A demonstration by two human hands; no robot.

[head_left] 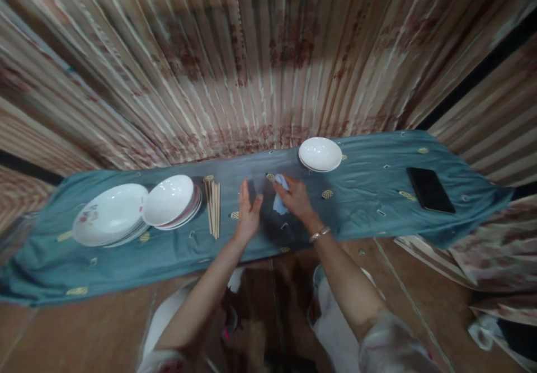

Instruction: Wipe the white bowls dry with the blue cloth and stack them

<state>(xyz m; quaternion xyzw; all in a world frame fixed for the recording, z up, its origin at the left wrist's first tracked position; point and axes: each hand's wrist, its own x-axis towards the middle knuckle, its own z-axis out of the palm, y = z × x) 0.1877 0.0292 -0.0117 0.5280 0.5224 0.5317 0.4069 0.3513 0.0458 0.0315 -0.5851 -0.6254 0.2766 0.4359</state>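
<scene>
My right hand (295, 197) is closed around a light blue cloth (280, 201), bunched up over the middle of the table. To its left, my left hand (248, 213) is held with the thumb apart from the fingers and nothing in it. Several wooden chopsticks (214, 209) lie side by side just left of that hand. Beyond my right hand, a small stack of white bowls (320, 154) stands near the table's far edge.
A teal patterned cloth (364, 211) covers the long table. On the left are stacked bowls (170, 199) and stacked oval plates (111, 213) with a floral print. A black phone-like slab (430, 189) lies at the right. Pleated curtains (268, 54) hang behind the table.
</scene>
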